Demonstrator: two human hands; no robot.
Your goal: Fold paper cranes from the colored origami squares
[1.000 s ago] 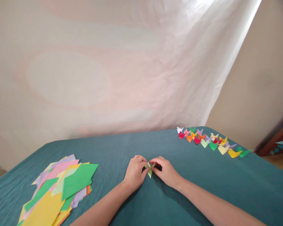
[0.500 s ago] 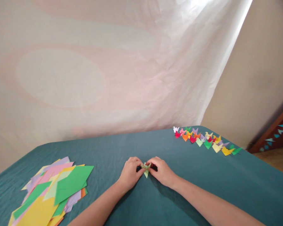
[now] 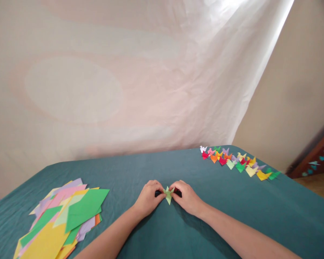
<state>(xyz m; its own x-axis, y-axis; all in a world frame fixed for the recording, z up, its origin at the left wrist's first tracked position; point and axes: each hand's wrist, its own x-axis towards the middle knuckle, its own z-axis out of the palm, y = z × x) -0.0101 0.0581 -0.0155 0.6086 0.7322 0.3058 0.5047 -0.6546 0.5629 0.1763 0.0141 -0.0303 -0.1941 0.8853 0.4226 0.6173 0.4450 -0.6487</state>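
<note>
A small pale green origami crane (image 3: 169, 196) is held between my two hands near the middle of the table. My left hand (image 3: 150, 196) pinches its left side between thumb and fingers. On the opposite side, my right hand (image 3: 187, 197) pinches it the same way. One pointed tip faces down toward me, and another pokes up between the hands. Fingertips cover the crane's outer ends.
Coloured paper sheets (image 3: 82, 210) lie in a loose pile at the left of the green-covered table (image 3: 140, 165). Several finished paper cranes (image 3: 240, 167) stand in rows at the far right. Behind the table hangs a pale curtain (image 3: 140, 90).
The crane's middle has spread flatter and wider between my fingers. My hands have barely moved, and the whole view has shifted slightly.
</note>
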